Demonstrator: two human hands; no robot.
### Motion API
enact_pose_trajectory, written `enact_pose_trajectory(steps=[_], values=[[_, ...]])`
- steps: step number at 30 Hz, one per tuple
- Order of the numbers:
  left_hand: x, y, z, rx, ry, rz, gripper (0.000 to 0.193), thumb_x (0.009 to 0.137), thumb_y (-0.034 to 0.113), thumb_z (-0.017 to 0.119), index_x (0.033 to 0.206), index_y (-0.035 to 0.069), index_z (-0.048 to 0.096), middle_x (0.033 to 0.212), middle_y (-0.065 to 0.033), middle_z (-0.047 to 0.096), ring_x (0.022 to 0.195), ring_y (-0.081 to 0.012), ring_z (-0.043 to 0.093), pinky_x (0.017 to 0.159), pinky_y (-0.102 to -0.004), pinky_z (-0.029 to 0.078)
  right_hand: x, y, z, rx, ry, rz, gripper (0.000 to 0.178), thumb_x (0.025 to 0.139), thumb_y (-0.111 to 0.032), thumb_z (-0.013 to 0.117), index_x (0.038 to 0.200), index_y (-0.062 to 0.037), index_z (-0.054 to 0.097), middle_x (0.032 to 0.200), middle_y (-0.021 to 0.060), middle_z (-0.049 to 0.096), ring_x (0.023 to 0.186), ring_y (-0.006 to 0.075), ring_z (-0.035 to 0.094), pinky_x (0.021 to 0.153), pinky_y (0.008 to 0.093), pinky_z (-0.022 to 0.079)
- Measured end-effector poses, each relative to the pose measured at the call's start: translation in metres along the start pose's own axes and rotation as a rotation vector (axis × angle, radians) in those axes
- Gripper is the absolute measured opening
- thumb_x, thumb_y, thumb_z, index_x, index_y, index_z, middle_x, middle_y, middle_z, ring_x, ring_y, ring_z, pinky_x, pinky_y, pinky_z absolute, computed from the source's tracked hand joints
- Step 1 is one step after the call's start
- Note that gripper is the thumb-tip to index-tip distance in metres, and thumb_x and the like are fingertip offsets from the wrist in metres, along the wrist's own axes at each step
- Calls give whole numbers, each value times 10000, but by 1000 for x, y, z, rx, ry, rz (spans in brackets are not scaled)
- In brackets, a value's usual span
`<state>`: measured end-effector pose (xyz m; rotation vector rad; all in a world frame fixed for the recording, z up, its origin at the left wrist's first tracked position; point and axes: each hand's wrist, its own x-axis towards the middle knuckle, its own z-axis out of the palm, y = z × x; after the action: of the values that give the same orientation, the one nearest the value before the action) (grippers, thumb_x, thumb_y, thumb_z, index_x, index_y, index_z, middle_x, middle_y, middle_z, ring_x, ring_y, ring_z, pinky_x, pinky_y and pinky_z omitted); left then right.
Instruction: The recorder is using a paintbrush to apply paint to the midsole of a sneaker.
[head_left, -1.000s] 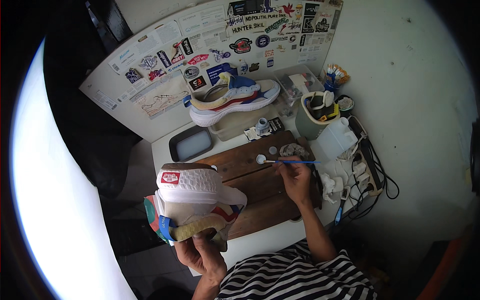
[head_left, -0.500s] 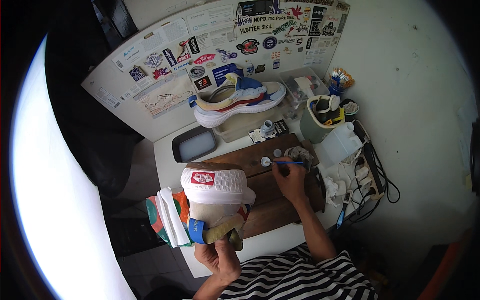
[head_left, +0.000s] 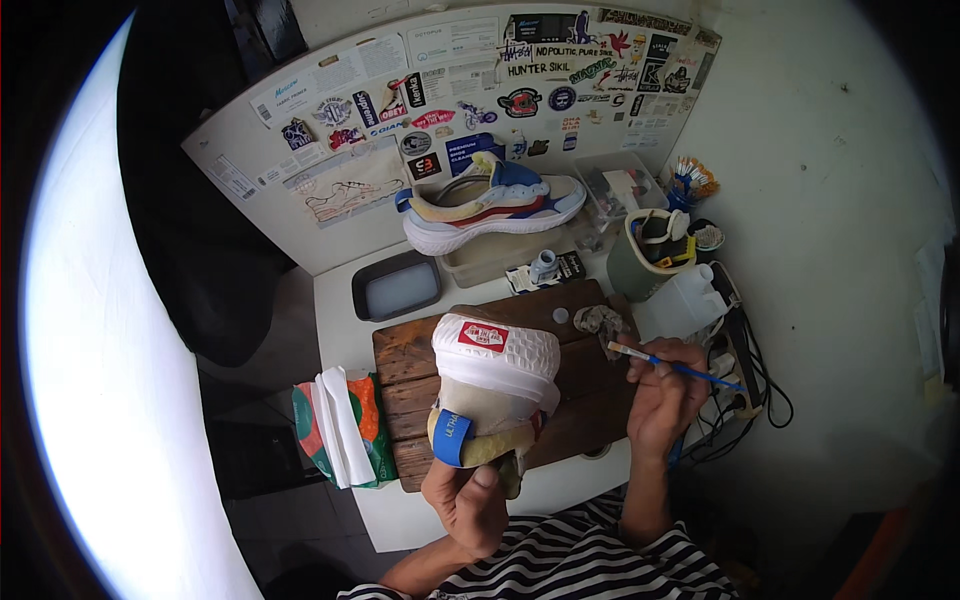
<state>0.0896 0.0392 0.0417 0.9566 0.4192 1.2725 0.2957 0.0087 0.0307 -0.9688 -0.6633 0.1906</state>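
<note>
My left hand (head_left: 470,508) grips a sneaker (head_left: 483,412) by its collar, heel up and sole tilted away. The shoe has a white textured midsole with a red patch at the heel, a beige upper and a blue pull tab. To the right, my right hand (head_left: 662,408) pinches a thin paintbrush (head_left: 712,378) with a blue handle, its pale bristles pointing left toward the shoe but apart from it. Below the shoe lies a dark wooden board (head_left: 408,385). A small white disc (head_left: 560,315) and a crumpled grey cloth (head_left: 598,321) rest on the board's far part.
The matching sneaker (head_left: 500,208) sits on a clear plastic box at the back. Nearby are a grey tray of liquid (head_left: 397,291), a small bottle (head_left: 543,266), a bin of tools (head_left: 650,256) and a white jug (head_left: 688,300). A tissue pack (head_left: 345,428) lies left; cables and a power strip lie right.
My right hand has pulled the brush back rightward from a small white paint cap, now out of sight behind the shoe. The sneaker has shifted right and tipped slightly.
</note>
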Motion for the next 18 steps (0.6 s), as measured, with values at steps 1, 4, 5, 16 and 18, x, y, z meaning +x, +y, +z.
enact_pose_trajectory(steps=[1, 4, 5, 16, 18], values=[[-1, 1, 2, 26, 51, -44, 564, 898, 187, 604, 1348, -128, 474, 1215, -223, 616, 1140, -284, 603, 1016, -413, 453, 0, -16, 4, 68, -67, -53, 102, 901, 0, 505, 992, 7, 551, 855, 155, 627, 634, 175, 586, 840, 430, 565], [5, 1, 9, -18, 26, -20, 570, 897, 168, 605, 1360, -130, 456, 1251, -219, 594, 1144, -276, 593, 1015, -405, 448, -1, -47, 15, 150, -234, -175, 107, 885, 13, 508, 978, 14, 562, 857, 177, 634, 620, 173, 586, 903, 529, 553], [7, -1, 7, -17, 25, -20, 570, 897, 168, 605, 1360, -130, 456, 1251, -219, 594, 1144, -276, 593, 1015, -405, 448, -3, -50, 21, 169, -338, -234, 108, 870, 18, 533, 973, 13, 566, 849, 178, 637, 624, 174, 599, 943, 564, 531], [8, 0, 9, 180, 2, 8, 450, 958, 168, 585, 1322, -68, 467, 1156, -186, 633, 958, -214, 656, 816, -321, 543, -3, -42, 56, -73, -527, -398, 111, 868, 18, 622, 950, 12, 546, 856, 174, 648, 693, 206, 656, 1038, 701, 374], [6, 3, 8, 147, 1, -48, 418, 963, 142, 571, 1309, -76, 486, 1052, -140, 643, 818, -138, 600, 701, -260, 489, -6, -42, 57, -82, -498, -384, 91, 872, 14, 627, 930, 17, 556, 845, 179, 648, 684, 200, 653, 1034, 704, 375]])
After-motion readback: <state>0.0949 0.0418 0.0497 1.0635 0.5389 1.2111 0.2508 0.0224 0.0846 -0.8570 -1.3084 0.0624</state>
